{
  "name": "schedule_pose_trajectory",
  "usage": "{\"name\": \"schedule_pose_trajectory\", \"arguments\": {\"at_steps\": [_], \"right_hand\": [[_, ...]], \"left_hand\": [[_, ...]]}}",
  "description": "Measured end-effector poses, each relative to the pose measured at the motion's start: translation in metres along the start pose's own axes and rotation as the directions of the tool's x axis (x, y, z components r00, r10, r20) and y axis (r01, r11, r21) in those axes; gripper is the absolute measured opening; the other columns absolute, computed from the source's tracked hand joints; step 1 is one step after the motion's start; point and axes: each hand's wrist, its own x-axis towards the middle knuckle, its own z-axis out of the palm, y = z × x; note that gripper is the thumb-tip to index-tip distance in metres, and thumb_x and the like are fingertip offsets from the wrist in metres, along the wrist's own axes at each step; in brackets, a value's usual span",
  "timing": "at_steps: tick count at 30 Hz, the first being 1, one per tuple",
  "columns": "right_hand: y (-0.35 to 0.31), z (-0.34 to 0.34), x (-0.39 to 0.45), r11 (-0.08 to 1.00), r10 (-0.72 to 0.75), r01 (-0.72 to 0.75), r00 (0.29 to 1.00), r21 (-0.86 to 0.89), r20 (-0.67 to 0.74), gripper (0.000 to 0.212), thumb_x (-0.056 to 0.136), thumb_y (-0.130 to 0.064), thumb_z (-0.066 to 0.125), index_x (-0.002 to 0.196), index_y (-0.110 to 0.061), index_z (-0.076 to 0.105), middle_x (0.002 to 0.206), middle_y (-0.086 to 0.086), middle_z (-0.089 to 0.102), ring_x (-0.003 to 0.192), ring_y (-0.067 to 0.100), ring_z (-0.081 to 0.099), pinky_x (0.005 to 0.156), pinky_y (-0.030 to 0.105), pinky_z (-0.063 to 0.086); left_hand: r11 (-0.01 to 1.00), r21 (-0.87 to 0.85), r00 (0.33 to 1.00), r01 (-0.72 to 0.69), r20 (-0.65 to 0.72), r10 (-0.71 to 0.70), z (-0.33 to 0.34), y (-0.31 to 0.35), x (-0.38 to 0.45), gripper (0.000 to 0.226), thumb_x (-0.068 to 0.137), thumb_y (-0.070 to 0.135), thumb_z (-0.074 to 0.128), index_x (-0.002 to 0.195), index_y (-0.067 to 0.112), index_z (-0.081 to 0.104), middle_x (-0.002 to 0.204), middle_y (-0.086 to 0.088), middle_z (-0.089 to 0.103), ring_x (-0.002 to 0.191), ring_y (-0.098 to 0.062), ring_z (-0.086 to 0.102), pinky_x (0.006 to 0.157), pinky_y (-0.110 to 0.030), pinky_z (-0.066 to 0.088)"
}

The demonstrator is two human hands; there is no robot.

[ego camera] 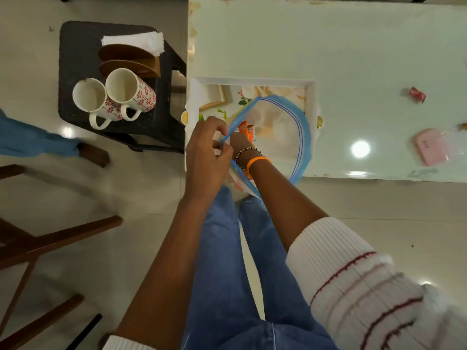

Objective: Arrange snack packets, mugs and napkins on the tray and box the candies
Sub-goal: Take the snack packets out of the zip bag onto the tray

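Home, likely dining or living area. Pale glossy floor tiles (141, 198) reflecting ceiling lights. Glossy white counter (353, 46) filling upper right of frame, chipped along left edge. Black woven stool (75, 72) sitting upper left, carrying two floral mugs (113, 97), wooden napkin holder (131, 60), white napkins (134, 40). Wooden chair frame (38, 243) showing lower left. Decorative white serving tray (252, 80) lying at counter's near edge.

Glossy pale floor (141, 188); white table (353, 59); black stool (75, 59); wooden chair (50, 243).
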Motion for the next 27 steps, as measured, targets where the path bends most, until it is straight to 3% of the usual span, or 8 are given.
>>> {"name": "schedule_pose_trajectory", "arguments": {"at_steps": [1, 3, 7, 10, 15, 19, 24, 27], "right_hand": [[-0.002, -0.004, -0.004, 0.998, 0.048, -0.048, 0.999, 0.044, 0.018, 0.030, 0.095, -0.005, 0.038, 0.069, -0.004, 0.052, 0.081, 0.021, 0.057, 0.096, 0.032, 0.054, 0.074, 0.033, 0.045], [-0.003, -0.018, -0.013, 0.992, 0.104, -0.107, 0.993, 0.067, 0.047, 0.024, 0.092, -0.007, 0.043, 0.073, 0.001, 0.057, 0.099, 0.023, 0.065, 0.101, 0.036, 0.059, 0.078, 0.037, 0.049], [0.007, -0.049, -0.050, 0.994, 0.103, -0.100, 0.988, 0.033, -0.115, 0.030, 0.089, -0.015, 0.049, 0.114, -0.003, 0.062, 0.114, 0.023, 0.064, 0.107, 0.039, 0.058, 0.084, 0.039, 0.048], [0.020, -0.069, -0.086, 0.983, 0.085, -0.028, 0.944, 0.180, -0.318, 0.035, 0.087, -0.008, 0.049, 0.117, -0.016, 0.065, 0.116, 0.017, 0.068, 0.108, 0.036, 0.059, 0.088, 0.036, 0.046], [0.053, -0.095, -0.141, 0.863, 0.278, 0.101, 0.722, 0.494, -0.633, 0.040, 0.080, 0.012, 0.049, 0.109, -0.007, 0.068, 0.110, 0.017, 0.070, 0.101, 0.027, 0.064, 0.085, 0.029, 0.050], [0.087, -0.113, -0.159, 0.767, 0.436, 0.165, 0.575, 0.620, -0.693, 0.041, 0.082, 0.012, 0.048, 0.115, -0.007, 0.064, 0.110, 0.006, 0.065, 0.096, 0.010, 0.060, 0.072, 0.005, 0.047], [0.123, -0.127, -0.166, 0.695, 0.592, 0.223, 0.361, 0.683, -0.721, 0.047, 0.079, 0.008, 0.045, 0.110, -0.024, 0.062, 0.105, -0.003, 0.064, 0.079, -0.001, 0.065, 0.073, 0.022, 0.051], [0.142, -0.125, -0.162, 0.671, 0.632, 0.226, 0.325, 0.706, -0.704, 0.044, 0.078, 0.007, 0.042, 0.106, -0.018, 0.065, 0.103, 0.001, 0.064, 0.086, -0.009, 0.063, 0.070, 0.008, 0.050]], "left_hand": [[0.995, 0.082, 0.998, -0.060, 0.007, 0.059, 0.001, -0.001, 0.000, 0.014, 0.076, -0.007, 0.053, 0.083, 0.004, 0.057, 0.098, -0.011, 0.058, 0.090, -0.008, 0.054, 0.073, -0.011, 0.046], [0.977, 0.197, 0.997, -0.079, 0.028, 0.075, 0.003, -0.001, 0.000, 0.017, 0.083, -0.006, 0.049, 0.080, 0.005, 0.062, 0.116, -0.012, 0.056, 0.103, -0.003, 0.049, 0.076, -0.003, 0.040], [0.981, 0.191, 0.998, 0.042, 0.043, -0.051, 0.012, 0.004, 0.005, 0.033, 0.085, -0.003, 0.046, 0.108, 0.010, 0.065, 0.136, -0.009, 0.047, 0.123, -0.017, 0.047, 0.096, -0.020, 0.041], [0.978, 0.181, 0.986, 0.105, 0.108, -0.125, 0.019, 0.013, 0.016, 0.048, 0.082, 0.003, 0.054, 0.130, 0.008, 0.050, 0.139, -0.013, 0.042, 0.130, -0.025, 0.041, 0.105, -0.029, 0.035], [0.962, 0.246, 0.950, 0.123, 0.252, -0.185, 0.034, 0.023, 0.029, 0.072, 0.076, -0.001, 0.055, 0.142, 0.008, 0.029, 0.147, -0.014, 0.029, 0.136, -0.032, 0.031, 0.111, -0.041, 0.033], [0.955, 0.260, 0.938, 0.146, 0.270, -0.217, 0.050, 0.032, 0.032, 0.072, 0.078, -0.007, 0.044, 0.145, 0.008, 0.021, 0.152, -0.015, 0.022, 0.140, -0.031, 0.021, 0.112, -0.033, 0.022], [0.956, 0.239, 0.937, 0.172, 0.261, -0.233, 0.062, 0.036, 0.031, 0.073, 0.079, -0.013, 0.036, 0.146, 0.010, 0.019, 0.156, -0.009, 0.015, 0.143, -0.024, 0.017, 0.110, -0.024, 0.020], [0.950, 0.256, 0.946, 0.180, 0.219, -0.238, 0.063, 0.036, 0.031, 0.072, 0.081, -0.015, 0.035, 0.146, 0.012, 0.019, 0.156, -0.008, 0.015, 0.144, -0.024, 0.018, 0.112, -0.029, 0.024]]}}
